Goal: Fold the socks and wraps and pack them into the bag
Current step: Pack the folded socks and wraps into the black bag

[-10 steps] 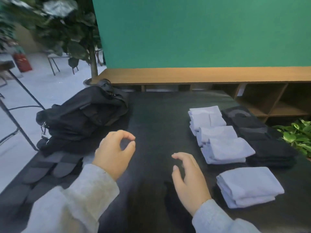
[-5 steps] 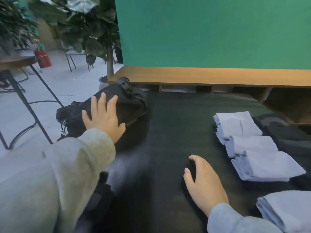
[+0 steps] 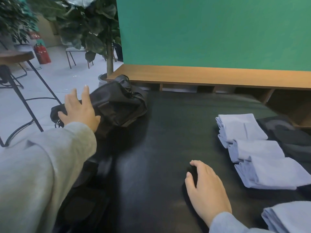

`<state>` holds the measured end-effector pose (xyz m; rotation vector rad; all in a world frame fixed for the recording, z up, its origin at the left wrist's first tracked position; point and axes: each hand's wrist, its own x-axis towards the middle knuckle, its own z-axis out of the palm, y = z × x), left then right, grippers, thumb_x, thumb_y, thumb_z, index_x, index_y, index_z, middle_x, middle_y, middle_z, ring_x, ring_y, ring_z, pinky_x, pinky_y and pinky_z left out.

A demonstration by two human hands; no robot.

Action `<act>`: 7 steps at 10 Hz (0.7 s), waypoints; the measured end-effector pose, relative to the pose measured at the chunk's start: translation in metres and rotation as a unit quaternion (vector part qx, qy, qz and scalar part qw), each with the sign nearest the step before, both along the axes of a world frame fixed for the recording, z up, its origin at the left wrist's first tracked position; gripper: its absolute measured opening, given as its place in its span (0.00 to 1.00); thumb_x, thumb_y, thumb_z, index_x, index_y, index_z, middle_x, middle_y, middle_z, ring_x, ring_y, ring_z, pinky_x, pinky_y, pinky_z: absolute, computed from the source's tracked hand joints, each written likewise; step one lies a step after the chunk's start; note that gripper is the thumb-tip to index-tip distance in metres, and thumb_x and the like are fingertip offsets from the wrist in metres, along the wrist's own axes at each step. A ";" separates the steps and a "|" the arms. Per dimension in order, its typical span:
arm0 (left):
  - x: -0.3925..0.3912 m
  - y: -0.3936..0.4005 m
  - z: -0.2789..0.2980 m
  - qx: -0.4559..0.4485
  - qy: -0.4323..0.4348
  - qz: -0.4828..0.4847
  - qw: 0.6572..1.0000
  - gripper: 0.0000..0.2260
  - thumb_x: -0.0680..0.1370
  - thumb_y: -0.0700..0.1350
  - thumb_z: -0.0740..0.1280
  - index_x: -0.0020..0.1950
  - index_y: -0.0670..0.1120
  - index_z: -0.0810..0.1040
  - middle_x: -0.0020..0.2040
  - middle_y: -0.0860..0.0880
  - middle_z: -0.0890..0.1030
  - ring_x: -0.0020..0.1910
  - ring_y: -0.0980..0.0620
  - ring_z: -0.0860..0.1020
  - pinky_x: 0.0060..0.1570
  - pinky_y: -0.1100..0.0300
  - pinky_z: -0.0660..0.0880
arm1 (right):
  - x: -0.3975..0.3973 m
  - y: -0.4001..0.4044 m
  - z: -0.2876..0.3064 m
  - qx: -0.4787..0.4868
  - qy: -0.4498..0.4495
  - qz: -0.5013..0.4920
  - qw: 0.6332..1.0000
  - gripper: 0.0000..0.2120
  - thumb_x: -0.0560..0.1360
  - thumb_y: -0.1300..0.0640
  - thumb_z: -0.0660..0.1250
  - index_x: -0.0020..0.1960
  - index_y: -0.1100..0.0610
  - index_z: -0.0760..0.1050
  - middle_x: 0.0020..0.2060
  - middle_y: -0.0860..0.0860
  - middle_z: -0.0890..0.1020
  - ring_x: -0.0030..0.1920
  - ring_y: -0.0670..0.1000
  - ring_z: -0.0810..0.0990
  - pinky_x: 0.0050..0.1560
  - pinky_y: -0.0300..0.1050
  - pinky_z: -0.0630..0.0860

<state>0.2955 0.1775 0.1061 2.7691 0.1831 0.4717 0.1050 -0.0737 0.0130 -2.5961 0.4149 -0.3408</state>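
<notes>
A black bag (image 3: pixel 116 105) lies at the table's far left corner. My left hand (image 3: pixel 80 110) lies on its near left end with the fingers spread and straight. My right hand (image 3: pixel 206 189) rests on the dark table (image 3: pixel 168 132), fingers loosely curved, holding nothing. Folded light blue wraps (image 3: pixel 252 145) lie in an overlapping row at the right, and another blue stack (image 3: pixel 289 217) sits at the lower right corner. Folded black items (image 3: pixel 292 137) lie beyond the blue row. Dark flat pieces (image 3: pixel 80 199) lie at the left near edge, partly behind my sleeve.
A low wooden shelf unit (image 3: pixel 210 76) runs behind the table under a green screen (image 3: pixel 210 31). A potted tree (image 3: pixel 109 56), a stool (image 3: pixel 18 68) and a red fire extinguisher (image 3: pixel 42 53) stand on the floor to the left.
My left hand reached from the table's middle out to the bag and now lies on its left end, fingers spread. The view swung left. My right hand stayed on the table.
</notes>
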 end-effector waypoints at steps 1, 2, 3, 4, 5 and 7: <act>0.011 0.006 -0.001 0.065 0.073 -0.033 0.995 0.19 0.78 0.45 0.64 0.68 0.50 0.66 0.66 0.43 0.71 0.66 0.41 0.67 0.62 0.38 0.65 | 0.001 0.000 -0.001 -0.003 0.003 -0.001 1.000 0.16 0.79 0.49 0.54 0.67 0.46 0.63 0.66 0.38 0.67 0.70 0.40 0.60 0.65 0.34 0.57; 0.006 0.002 -0.007 0.075 0.070 -0.076 0.992 0.06 0.80 0.43 0.59 0.52 0.51 0.75 0.52 0.44 0.79 0.52 0.40 0.76 0.56 0.45 0.71 | 0.000 0.000 -0.001 -0.012 0.005 0.003 1.000 0.16 0.79 0.49 0.54 0.67 0.46 0.62 0.66 0.38 0.67 0.70 0.40 0.60 0.65 0.34 0.56; -0.002 -0.014 -0.010 0.076 0.057 -0.105 0.990 0.07 0.80 0.44 0.58 0.49 0.54 0.75 0.47 0.49 0.78 0.52 0.42 0.76 0.60 0.44 0.69 | 0.001 0.001 0.000 -0.017 0.005 0.005 1.000 0.16 0.80 0.49 0.53 0.67 0.46 0.62 0.66 0.38 0.67 0.70 0.40 0.59 0.65 0.33 0.56; -0.009 -0.038 -0.009 0.070 0.047 -0.140 0.987 0.10 0.81 0.47 0.56 0.54 0.54 0.77 0.51 0.49 0.80 0.54 0.43 0.76 0.63 0.44 0.65 | 0.000 0.001 0.000 -0.015 0.004 0.004 1.000 0.16 0.80 0.49 0.53 0.67 0.46 0.62 0.66 0.38 0.67 0.70 0.40 0.59 0.65 0.34 0.56; -0.015 -0.066 -0.010 0.047 0.053 -0.178 0.982 0.13 0.82 0.47 0.53 0.56 0.56 0.76 0.54 0.50 0.80 0.57 0.44 0.75 0.68 0.39 0.57 | 0.000 0.001 0.001 -0.014 0.004 0.005 1.000 0.16 0.80 0.49 0.53 0.67 0.46 0.62 0.66 0.38 0.67 0.70 0.40 0.60 0.65 0.34 0.56; -0.027 -0.133 -0.015 0.020 0.061 -0.194 0.979 0.13 0.82 0.46 0.52 0.52 0.58 0.76 0.50 0.50 0.80 0.58 0.44 0.74 0.67 0.34 0.44 | 0.000 0.001 0.002 -0.001 0.002 0.006 1.000 0.16 0.80 0.48 0.52 0.67 0.45 0.61 0.67 0.38 0.66 0.70 0.39 0.59 0.66 0.33 0.56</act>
